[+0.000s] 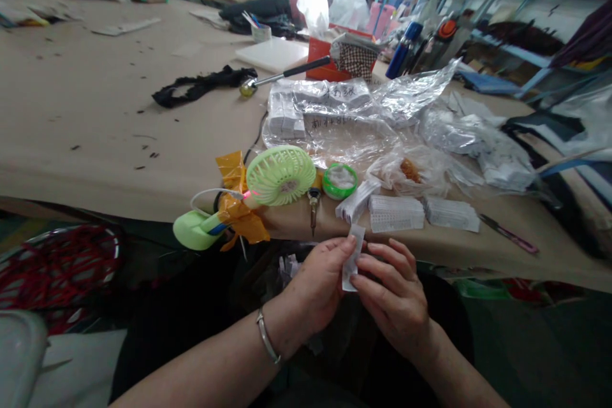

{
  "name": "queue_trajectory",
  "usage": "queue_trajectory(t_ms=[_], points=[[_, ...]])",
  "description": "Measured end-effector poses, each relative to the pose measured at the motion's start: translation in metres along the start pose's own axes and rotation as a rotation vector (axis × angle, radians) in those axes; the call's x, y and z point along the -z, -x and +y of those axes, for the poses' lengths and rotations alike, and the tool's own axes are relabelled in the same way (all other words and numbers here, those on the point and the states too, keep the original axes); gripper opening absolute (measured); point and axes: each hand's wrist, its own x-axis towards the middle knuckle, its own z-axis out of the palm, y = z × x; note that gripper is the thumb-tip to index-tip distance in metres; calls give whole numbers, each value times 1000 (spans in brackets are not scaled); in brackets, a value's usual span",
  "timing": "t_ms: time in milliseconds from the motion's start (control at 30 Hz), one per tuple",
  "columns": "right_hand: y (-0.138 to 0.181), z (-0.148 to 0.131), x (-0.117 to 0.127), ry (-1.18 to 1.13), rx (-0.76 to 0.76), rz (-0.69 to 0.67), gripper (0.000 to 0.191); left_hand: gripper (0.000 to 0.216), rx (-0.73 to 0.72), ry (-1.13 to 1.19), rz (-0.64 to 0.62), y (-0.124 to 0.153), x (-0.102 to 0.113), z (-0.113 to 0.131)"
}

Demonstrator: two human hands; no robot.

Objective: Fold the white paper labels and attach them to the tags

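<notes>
A narrow white paper label (pixel 352 262) is pinched in my left hand (pixel 321 280), with the thumb lying over its upper part. The fingers of my right hand (pixel 394 293) close on the label's lower right edge. Both hands are just off the table's front edge, above my lap. On the table beyond them lie a fanned white label stack (pixel 356 201), a printed label stack (pixel 396 213) and another label stack (pixel 451 214). Left of these is a soldering iron (pixel 313 210), its tip toward me, and a green round tub (pixel 340 180) with white material inside.
A green fan (pixel 281 175) is taped to the table edge with orange tape (pixel 243 220). A pink-handled cutter (pixel 509 234) lies at right. Behind are clear plastic bags (pixel 335 134), a black cloth strip (pixel 201 86) and a metal-shafted tool (pixel 287 73). Loose white pieces (pixel 288 268) lie below the edge.
</notes>
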Motion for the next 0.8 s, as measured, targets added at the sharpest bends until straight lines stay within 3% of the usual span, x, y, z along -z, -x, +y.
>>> queue_trajectory(t_ms=[100,233,333,500,667,800], points=[[3,8,7,34,-19,-11,20,9,11,-43,58,-7,-5,-2],[2,39,11,324,-159,-56,31,12,72,-203,141,-7,-5,-4],[3,55,9,449,-178,-76,24,13,80,-270,179,-7,-3,-7],[6,62,6,327,-172,45,13,14,96,-300,184,-10,-2,-9],[7,56,12,117,-207,149,16,17,173,-267,134,-8,-10,-3],[8,35,13,-85,-99,48,17,14,197,-149,1,-8,-13,-4]])
